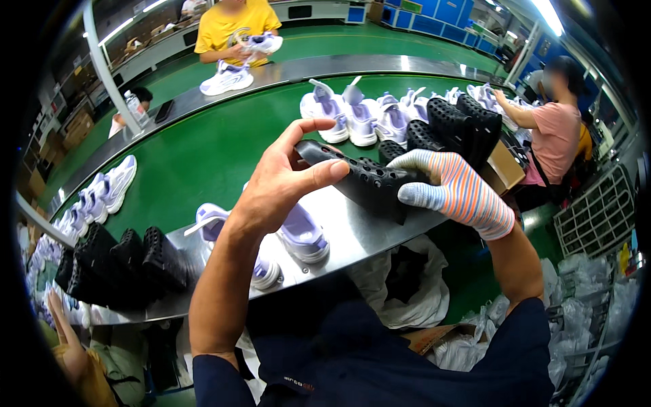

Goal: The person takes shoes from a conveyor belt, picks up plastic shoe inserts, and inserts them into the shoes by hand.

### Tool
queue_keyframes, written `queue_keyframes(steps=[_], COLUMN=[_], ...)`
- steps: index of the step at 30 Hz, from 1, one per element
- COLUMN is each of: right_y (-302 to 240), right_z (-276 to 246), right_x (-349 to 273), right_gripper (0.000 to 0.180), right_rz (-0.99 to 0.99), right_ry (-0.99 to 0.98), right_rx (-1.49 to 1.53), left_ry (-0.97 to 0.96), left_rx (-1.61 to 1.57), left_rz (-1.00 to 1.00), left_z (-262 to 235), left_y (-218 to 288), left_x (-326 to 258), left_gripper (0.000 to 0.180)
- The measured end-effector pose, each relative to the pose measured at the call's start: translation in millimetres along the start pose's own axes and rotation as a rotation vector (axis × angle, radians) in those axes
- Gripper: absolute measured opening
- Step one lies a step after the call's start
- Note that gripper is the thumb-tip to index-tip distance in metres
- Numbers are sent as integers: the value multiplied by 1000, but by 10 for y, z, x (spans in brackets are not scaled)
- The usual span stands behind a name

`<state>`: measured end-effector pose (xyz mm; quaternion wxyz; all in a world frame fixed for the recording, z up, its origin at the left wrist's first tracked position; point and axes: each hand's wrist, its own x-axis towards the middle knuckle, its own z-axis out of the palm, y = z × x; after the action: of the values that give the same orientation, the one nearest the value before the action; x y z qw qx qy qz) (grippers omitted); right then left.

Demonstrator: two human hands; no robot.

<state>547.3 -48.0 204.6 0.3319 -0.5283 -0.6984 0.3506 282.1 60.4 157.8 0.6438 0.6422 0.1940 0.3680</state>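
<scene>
My bare left hand (288, 173) and my right hand (461, 190), in a striped knitted glove, hold a black perforated shoe form (378, 184) level between them. The left thumb and fingers close on one end, and the gloved fingers and thumb grip the other. Below it, by my left forearm, a pair of white and lilac sneakers (303, 234) rests on the metal ledge (359, 227); my forearm partly covers them. Beyond my right hand, several more black perforated forms (449, 122) stand together.
A row of sneakers (363, 122) lines the green conveyor belt (196, 149). More black forms (125, 261) stand at the left. Across the belt a person in yellow (237, 30) handles a sneaker; a person in pink (556, 129) works at the right. Plastic bags (576, 292) lie lower right.
</scene>
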Motion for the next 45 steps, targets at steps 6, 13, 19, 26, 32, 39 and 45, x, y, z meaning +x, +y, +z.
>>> queue_keyframes(steps=[6,13,19,26,32,39,45], right_y=[1,176,197,357,508,861,550], right_z=[390,799,767,711,841,1856,1603], right_x=[60,122,226,530,953,895,928], right_gripper=[48,43,38,46,41,24,37], right_rz=[67,220,436,393,187,-248,100], right_ry=[-127,-117,-151,-388,-545,-42,-193], right_rx=[-19,205,354,-192,-524,-966,-752], left_ry=[59,3,493,389,302,237,491], left_rx=[-56,-84,506,1094,901,933,871], left_rz=[-95,-197,13,-265,-161,-99,-17], left_z=[-156,-368,-413,-623,-584,-426,-597], left_y=[-49,-255,-397,-966,-1005,-1069,-1203], left_x=[-174,-253,-322,-318,-110,1,-212], left_gripper=[71,56,47,46,14,11,18])
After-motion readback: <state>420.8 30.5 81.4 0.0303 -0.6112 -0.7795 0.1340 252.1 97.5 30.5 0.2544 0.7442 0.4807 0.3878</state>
